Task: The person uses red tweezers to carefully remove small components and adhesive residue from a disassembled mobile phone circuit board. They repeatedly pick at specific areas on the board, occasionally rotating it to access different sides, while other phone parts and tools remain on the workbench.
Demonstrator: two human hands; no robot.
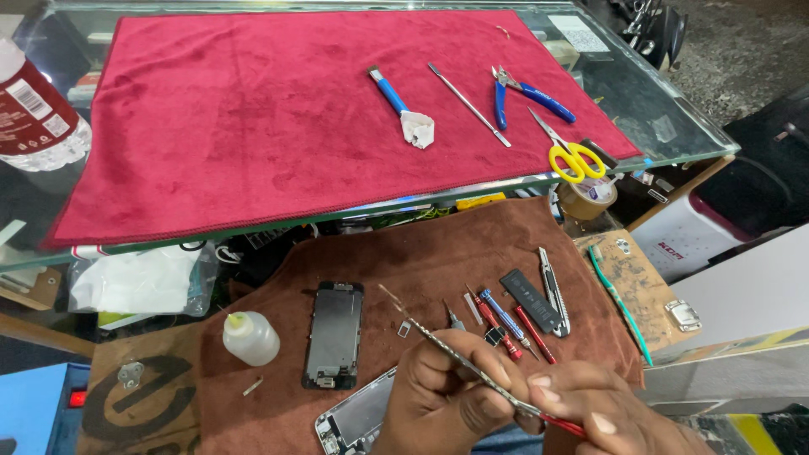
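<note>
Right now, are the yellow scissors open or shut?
Shut. The yellow scissors lie flat at the edge of the red cloth, and their two blades sit together as one thin point, with no gap showing between them.

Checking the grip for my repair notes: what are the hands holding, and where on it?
Both hands, left hand and right hand, pinch a thin metal tool near its red handle end.

Two bare hands, left hand [442, 392] and right hand [602, 413], no gloves, rings or sleeves in view.
</note>
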